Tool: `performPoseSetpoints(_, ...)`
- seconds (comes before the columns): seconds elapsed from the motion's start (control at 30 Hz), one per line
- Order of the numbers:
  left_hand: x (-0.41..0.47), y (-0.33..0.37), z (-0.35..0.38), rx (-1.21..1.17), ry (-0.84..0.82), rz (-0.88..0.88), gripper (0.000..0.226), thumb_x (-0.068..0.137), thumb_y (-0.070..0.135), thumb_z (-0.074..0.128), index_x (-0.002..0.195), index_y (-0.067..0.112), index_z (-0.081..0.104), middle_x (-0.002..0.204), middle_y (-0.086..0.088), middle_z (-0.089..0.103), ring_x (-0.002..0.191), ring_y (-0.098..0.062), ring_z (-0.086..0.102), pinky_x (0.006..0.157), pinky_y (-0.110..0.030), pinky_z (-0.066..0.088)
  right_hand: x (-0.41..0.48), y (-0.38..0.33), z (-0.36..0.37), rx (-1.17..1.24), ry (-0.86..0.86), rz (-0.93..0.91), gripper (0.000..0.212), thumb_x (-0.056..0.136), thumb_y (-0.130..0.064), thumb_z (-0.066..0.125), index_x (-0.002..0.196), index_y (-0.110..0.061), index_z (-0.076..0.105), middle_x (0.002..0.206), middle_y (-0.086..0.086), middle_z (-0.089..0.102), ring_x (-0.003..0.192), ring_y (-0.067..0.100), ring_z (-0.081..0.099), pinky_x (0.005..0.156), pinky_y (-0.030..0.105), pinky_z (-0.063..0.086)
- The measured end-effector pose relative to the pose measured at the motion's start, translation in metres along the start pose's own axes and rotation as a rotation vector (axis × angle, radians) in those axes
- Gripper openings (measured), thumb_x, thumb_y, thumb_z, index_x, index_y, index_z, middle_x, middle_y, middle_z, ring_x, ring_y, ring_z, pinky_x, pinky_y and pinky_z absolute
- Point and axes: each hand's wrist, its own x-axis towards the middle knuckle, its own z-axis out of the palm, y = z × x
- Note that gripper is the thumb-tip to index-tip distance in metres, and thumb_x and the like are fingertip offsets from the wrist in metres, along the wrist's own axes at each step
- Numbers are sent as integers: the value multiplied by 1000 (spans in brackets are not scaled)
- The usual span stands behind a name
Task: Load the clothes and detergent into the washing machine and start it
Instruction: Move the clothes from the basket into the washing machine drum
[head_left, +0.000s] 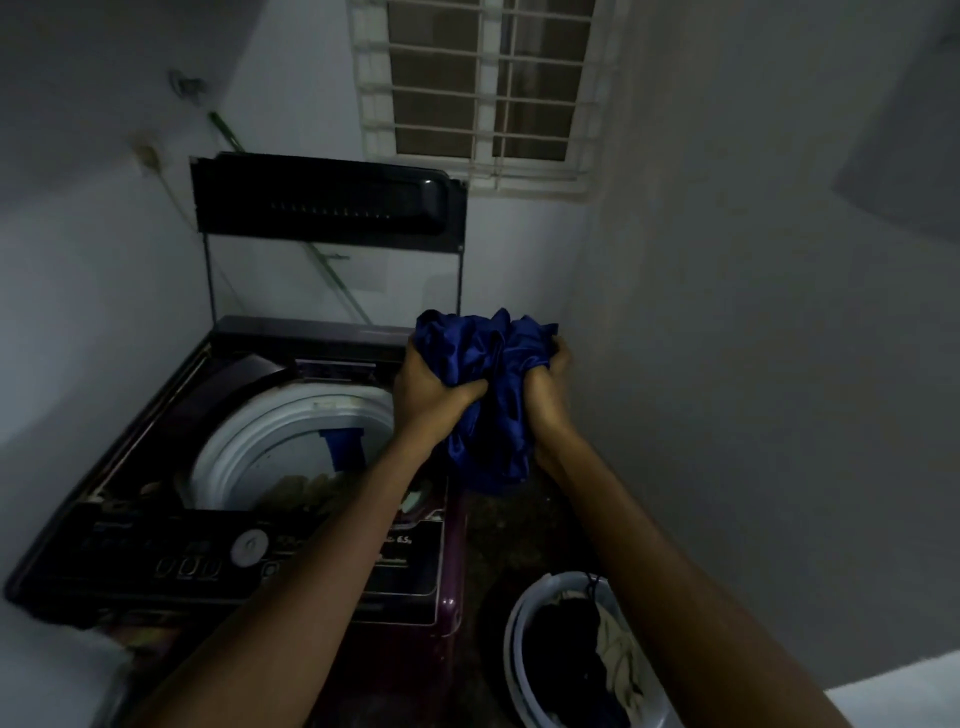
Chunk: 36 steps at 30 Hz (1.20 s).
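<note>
Top-loading washing machine (130, 561) takes the 9 o'clock half of the room. Its lid (322, 200) is propped upright at 12, so the drum (244, 441) stands open for loading. Pale cloth lies at the bottom.

Laundry basket (511, 639) is on the floor at 5 o'clock of the machine, probably set close for short lifts. It holds dark and pale items.

Blue garment (488, 384) is bunched into a ball in the air at 3 o'clock of the drum mouth, above the machine's right edge and not yet inside.

Left hand (431, 389) and right hand (550, 395) each clutch one side, fingers dug into the folds, likely to stop loose ends trailing.

No detergent in sight. Dial (249, 546) has no hand near it.
</note>
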Motion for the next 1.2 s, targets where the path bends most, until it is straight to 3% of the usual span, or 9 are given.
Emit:
performPoseSetpoints(0.07,2,-8,-11,-12,25,-20,88,53,35,82,133,25,48,119,5,63,108,-16,62,98,-39,52,3,3,14,-8,-30,46,69,102,-35,36,152,-28,-11,156,2,20,133,23,39,104,39,39)
performPoseSetpoints(0.13,4,-15,-21,-21,47,-30,86,56,34,83,134,27,47,118,9,63,108,-14,61,98,-35,50,10,10,28,-16,-73,82,66,95,-40,43,153,-28,14,151,4,33,127,25,47,103,44,44)
performPoseSetpoints(0.2,5,-20,-30,-18,68,-36,82,60,31,85,133,27,49,109,16,61,106,-12,61,96,-31,49,17,19,39,-35,-59,111,43,82,-39,45,120,-21,55,133,12,51,113,27,55,93,45,52)
performPoseSetpoints(0.27,8,-27,-40,-18,103,-54,80,61,29,87,132,27,50,106,19,60,105,-10,61,95,-30,50,22,22,51,-55,12,119,18,73,-36,47,86,-24,49,118,9,50,105,26,53,77,34,51)
performPoseSetpoints(0.47,20,-39,-77,26,226,-71,79,65,23,89,133,25,49,117,12,60,106,-10,59,95,-29,49,29,22,95,-41,-106,113,38,95,-18,43,132,-8,47,128,10,49,116,28,51,96,38,46)
performPoseSetpoints(0.87,75,-108,-174,181,143,-101,89,62,27,87,140,25,43,132,-1,60,116,-20,59,100,-37,49,53,81,202,-83,-221,207,26,101,-17,35,111,-10,58,96,7,64,84,21,61,62,22,51)
performPoseSetpoints(1.0,98,-148,-202,233,2,-171,91,61,39,86,141,26,46,136,6,57,121,-13,56,98,-30,46,60,104,232,-200,-157,268,29,102,-17,38,126,-12,52,113,4,59,95,19,58,66,12,49)
performPoseSetpoints(1.1,111,-169,-217,241,-50,-151,84,64,22,89,138,20,48,131,3,58,118,-11,55,94,-23,42,71,127,248,-262,-159,331,33,101,-15,41,131,-4,50,128,14,58,111,28,58,93,36,50)
performPoseSetpoints(1.2,124,-180,-227,235,-106,-158,86,64,17,90,138,18,46,131,3,57,118,-14,55,96,-24,42,76,131,260,-225,-135,359,30,101,-11,37,124,-3,53,120,11,60,107,24,58,88,34,51)
